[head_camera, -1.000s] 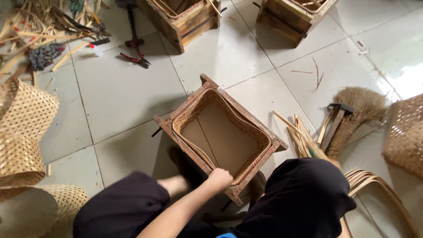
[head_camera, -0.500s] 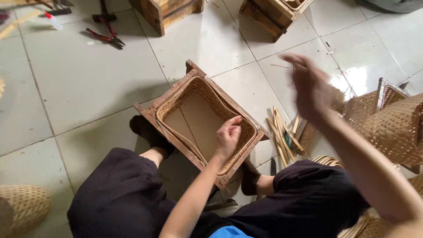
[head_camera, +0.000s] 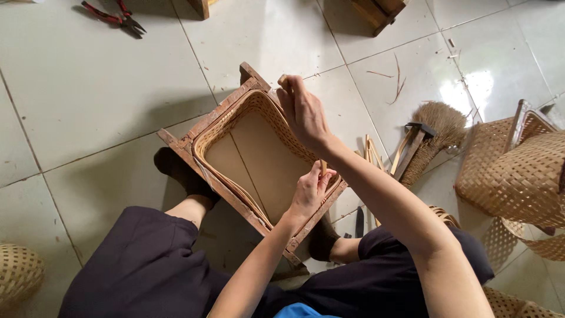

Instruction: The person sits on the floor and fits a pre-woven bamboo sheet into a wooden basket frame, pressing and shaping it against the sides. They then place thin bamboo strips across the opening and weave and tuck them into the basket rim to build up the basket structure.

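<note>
A: What lies at the far left?

B: A woven basket [head_camera: 17, 275] at the lower left edge, and red pliers [head_camera: 115, 16] up top on the tiled floor [head_camera: 88, 94].

A: And in the middle?

B: A wooden frame [head_camera: 203, 126] sits on the floor between the person's knees, with a woven tray [head_camera: 259, 156] set inside it. A dark-socked foot [head_camera: 179, 171] rests against the frame's left rail.

A: The left hand?

B: The left hand [head_camera: 309, 191] sits at the tray's near right rim, fingers pinched shut on a thin strip [head_camera: 323, 167] that stands up from it.

A: The right?

B: The right hand [head_camera: 303, 112] is over the tray's far right corner, fingers closed around the strip's upper end [head_camera: 283, 79].

A: What is further right?

B: Loose strips [head_camera: 371, 150], then a hammer [head_camera: 412, 144] lying on a small brush [head_camera: 438, 126]. At the right edge, stacked baskets [head_camera: 518, 176] beside the person's right knee.
</note>
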